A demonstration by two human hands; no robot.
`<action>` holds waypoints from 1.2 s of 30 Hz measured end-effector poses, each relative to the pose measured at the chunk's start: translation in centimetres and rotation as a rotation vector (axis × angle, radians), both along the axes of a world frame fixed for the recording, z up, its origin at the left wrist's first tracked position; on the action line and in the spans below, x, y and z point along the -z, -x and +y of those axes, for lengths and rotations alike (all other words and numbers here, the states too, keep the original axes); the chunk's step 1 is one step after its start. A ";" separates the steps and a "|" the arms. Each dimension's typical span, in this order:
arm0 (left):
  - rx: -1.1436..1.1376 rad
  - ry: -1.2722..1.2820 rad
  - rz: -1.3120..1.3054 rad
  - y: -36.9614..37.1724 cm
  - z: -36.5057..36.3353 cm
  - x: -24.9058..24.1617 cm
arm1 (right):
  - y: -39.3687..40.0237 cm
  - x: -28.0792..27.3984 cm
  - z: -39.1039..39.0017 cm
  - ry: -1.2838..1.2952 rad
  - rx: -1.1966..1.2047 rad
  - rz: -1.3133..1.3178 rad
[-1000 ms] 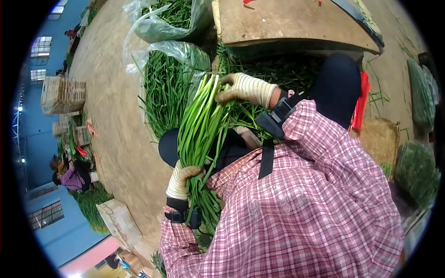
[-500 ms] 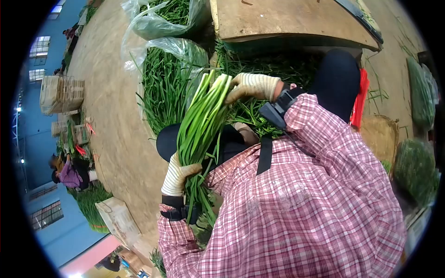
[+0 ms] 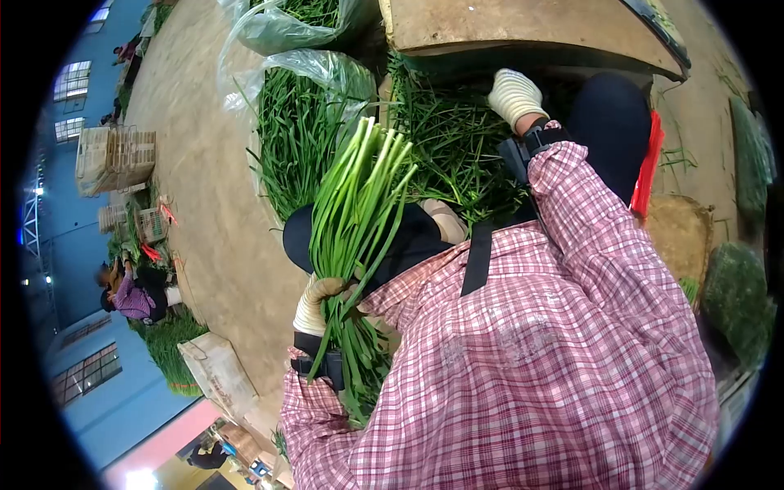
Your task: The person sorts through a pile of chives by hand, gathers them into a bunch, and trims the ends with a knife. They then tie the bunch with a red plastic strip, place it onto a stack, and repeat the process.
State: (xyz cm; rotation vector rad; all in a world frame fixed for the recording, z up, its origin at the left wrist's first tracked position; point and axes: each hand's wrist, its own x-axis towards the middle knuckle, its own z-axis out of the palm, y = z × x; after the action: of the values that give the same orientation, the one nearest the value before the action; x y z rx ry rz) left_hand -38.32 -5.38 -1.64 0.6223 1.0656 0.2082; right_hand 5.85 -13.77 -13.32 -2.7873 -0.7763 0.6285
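My left hand point(image 3: 317, 304), in a striped knit glove, is closed around a bunch of garlic chives point(image 3: 351, 212). Their pale cut ends point up and fan out a little; the leaf tips hang below the fist along my forearm. Off to the right, my right hand point(image 3: 516, 96), gloved alike, is over a heap of loose greens point(image 3: 457, 147) beside my knee, just under the edge of a board point(image 3: 523, 28). Its back faces me and its fingers are hidden, so whether it holds anything does not show.
Clear plastic bags of greens point(image 3: 298, 135) stand left of the heap. Red strips point(image 3: 648, 167) hang by my right knee. Wrapped bundles point(image 3: 735, 302) lie at far right. Across the concrete floor point(image 3: 212, 163) are crates point(image 3: 114, 159) and another person point(image 3: 135, 296) near greens.
My right hand has left the cut ends of the bunch and moved right and away to the loose heap. My left hand still grips the bunch, whose ends have spread apart.
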 end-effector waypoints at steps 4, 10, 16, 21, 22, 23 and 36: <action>0.012 0.039 -0.171 0.5 0.2 0.8 | 3.1 -1.3 0.0 0.130 -0.239 -0.059; -0.038 0.044 -0.099 -1.1 -0.3 0.0 | 9.4 -5.4 0.4 -0.551 -0.342 0.663; 0.096 -0.211 0.060 -4.7 -1.3 -1.9 | 14.8 -9.5 2.0 -0.848 -0.130 0.906; 0.229 -0.286 0.083 -5.5 -1.6 -2.6 | 14.7 -8.2 1.3 -0.776 0.045 1.457; 0.255 -0.275 0.095 -5.0 -1.4 -2.6 | 14.0 -8.2 1.0 -0.750 -0.095 1.380; 0.275 -0.249 0.091 -4.2 -1.0 -2.5 | 13.3 -8.2 0.8 -0.788 -0.135 1.341; 0.142 -0.013 0.022 0.3 -0.2 -1.2 | 6.0 -4.1 0.4 -0.915 -0.389 0.755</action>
State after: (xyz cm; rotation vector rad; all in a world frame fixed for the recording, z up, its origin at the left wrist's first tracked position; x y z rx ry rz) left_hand -38.66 -5.59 -0.42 0.7099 1.0372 0.0854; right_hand -0.14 -13.37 -9.26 -1.4327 -1.0538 0.9727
